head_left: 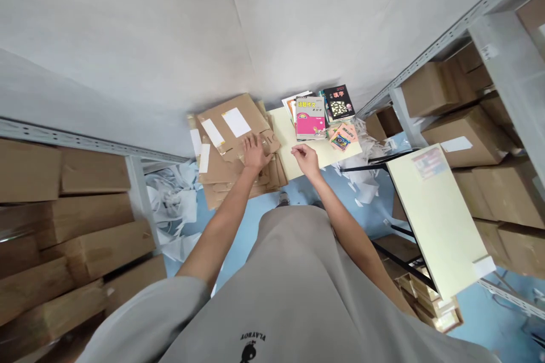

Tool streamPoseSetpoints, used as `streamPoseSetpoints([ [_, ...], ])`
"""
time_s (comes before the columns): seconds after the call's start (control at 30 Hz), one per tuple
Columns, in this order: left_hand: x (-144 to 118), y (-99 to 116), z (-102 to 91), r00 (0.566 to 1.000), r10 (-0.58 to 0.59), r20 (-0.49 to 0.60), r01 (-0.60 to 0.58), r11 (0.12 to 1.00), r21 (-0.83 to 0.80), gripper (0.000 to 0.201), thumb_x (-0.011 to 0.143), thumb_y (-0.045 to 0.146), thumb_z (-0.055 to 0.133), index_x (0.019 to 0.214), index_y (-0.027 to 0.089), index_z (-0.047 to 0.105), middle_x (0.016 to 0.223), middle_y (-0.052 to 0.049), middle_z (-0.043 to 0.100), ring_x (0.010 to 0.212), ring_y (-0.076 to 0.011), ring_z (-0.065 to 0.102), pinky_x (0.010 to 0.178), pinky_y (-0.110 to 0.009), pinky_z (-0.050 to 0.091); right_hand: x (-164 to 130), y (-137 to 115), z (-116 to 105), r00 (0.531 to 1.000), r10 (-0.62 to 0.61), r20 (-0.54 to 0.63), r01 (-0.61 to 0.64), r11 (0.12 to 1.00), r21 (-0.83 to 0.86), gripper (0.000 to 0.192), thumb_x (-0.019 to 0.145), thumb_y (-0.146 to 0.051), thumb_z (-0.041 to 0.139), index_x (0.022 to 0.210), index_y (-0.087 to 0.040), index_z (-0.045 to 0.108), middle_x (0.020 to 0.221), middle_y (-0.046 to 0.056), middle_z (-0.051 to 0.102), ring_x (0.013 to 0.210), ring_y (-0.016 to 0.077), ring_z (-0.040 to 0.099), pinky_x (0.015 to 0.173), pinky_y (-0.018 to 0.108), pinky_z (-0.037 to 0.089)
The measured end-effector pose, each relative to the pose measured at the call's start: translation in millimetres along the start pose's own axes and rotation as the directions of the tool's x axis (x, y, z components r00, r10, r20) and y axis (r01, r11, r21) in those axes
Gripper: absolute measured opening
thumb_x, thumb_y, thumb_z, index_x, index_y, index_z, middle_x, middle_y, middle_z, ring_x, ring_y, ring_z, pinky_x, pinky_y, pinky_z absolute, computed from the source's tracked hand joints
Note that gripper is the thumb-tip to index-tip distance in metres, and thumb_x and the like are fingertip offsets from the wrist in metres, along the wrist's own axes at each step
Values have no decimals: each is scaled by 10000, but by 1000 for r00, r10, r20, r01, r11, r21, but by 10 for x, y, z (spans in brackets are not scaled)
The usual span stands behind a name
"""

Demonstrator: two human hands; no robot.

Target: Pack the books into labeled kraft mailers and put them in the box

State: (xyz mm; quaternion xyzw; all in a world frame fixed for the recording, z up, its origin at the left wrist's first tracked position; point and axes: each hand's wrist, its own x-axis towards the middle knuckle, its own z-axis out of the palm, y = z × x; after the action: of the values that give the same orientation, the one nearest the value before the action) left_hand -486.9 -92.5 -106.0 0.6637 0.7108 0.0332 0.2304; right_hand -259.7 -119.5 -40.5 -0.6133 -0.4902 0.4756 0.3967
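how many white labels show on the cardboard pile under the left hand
4: upper label beyond the left hand, middle label to its left, far-left label at the edge, lower label below. More may be hidden in the pile.

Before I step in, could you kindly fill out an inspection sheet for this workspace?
Surface: pale yellow table against the grey wall.
Work items: stacked cardboard with white labels on the left; on the right, a pink-and-grey book, a black book and small orange booklets.
Clutter: white paper scraps on the floor.
Hands: left hand spread on the cardboard; right hand with curled fingers near the books, contents unclear.
Cables: none clearly seen; lower right is too blurred.
Surroundings: shelved boxes on both sides; second pale table at right.
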Motion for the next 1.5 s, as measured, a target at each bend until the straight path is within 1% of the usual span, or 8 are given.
streamPoseSetpoints([
  [0.2, -26, 110, -203, 997, 57, 60, -60, 997, 45, 877, 1010, 155, 580, 1813, -126, 368, 1906, -423, 294, 1816, -523, 326, 1491, -693, 200, 67, -40, 75, 999, 18, -28, -17, 999, 50, 139, 917, -414, 760, 928, -277, 780, 990, 55, 893, 1005, 272, 843, 1066, 448, 671],
  [0.37, -241, 58, -696, 986, 27, -163, -46, 993, -112, 856, 959, 24, 458, 1813, -30, 474, 1854, -311, 499, 1760, -402, 494, 1475, -584, 363, -10, -32, -182, 994, -10, -109, 20, 996, 91, 250, 922, -522, 797, 933, -273, 794, 1033, 76, 897, 1038, 287, 842, 1066, 458, 680],
  [0.5, -561, 319, -1175, 902, -15, -432, -140, 935, -326, 755, 1035, 174, 555, 1790, 165, 583, 1642, -195, 755, 1612, -383, 671, 1410, -543, 481, -91, -42, -709, 972, -57, -228, 87, 988, 124, 413, 923, -670, 822, 1010, -266, 816, 1104, 97, 896, 1080, 297, 835, 1104, 477, 679],
  [0.67, -744, 1148, -1269, 918, 70, -389, -330, 678, -656, 548, 1062, 585, 767, 1438, 192, 828, 1339, -155, 879, 1419, -377, 795, 1318, -525, 587, -221, 44, -1896, 904, -98, -415, 182, 969, 166, 545, 906, -743, 863, 1168, -265, 833, 1289, 123, 884, 1228, 331, 812, 1194, 537, 656],
  [0.83, -814, 2310, -809, 949, 310, -65, -205, 446, -871, 794, 860, 692, 960, 1477, 216, 808, 1232, -140, 904, 1284, -378, 856, 1197, -527, 685, -709, 389, -3317, 802, -12, -597, 216, 938, 272, 735, 800, -729, 992, 1373, -314, 795, 1507, 115, 823, 1432, 374, 749, 1272, 611, 614],
  [1.07, -984, 4204, 314, 861, 501, 89, -182, 466, -866, 814, 756, 703, 1008, 1369, 202, 817, 1266, -158, 903, 1286, -385, 856, 1205, -553, 675, -2179, 1063, -4844, 704, 117, -701, 233, 894, 383, 633, 814, -719, 1024, 1209, -265, 829, 1285, 130, 901, 1186, 352, 836, 1143, 575, 677],
  [1.33, -1200, 5795, 1600, 659, 736, 152, -428, 534, -729, 726, 1024, 640, 785, 1599, 226, 627, 1510, -176, 801, 1493, -356, 751, 1312, -531, 591, -3305, 1757, -5698, 371, 209, -905, 184, 939, 292, 597, 837, -758, 967, 1149, -282, 785, 1173, 89, 887, 1118, 316, 814, 1095, 506, 667],
  [1.5, -1244, 6322, 2018, 540, 804, 251, -587, 572, -573, 775, 1108, 489, 751, 1786, 249, 461, 1692, -175, 693, 1591, -351, 682, 1373, -541, 532, -3550, 2069, -5942, 287, 236, -928, 132, 950, 283, 542, 873, -738, 922, 1122, -290, 747, 1183, 87, 862, 1132, 305, 790, 1122, 490, 640],
])
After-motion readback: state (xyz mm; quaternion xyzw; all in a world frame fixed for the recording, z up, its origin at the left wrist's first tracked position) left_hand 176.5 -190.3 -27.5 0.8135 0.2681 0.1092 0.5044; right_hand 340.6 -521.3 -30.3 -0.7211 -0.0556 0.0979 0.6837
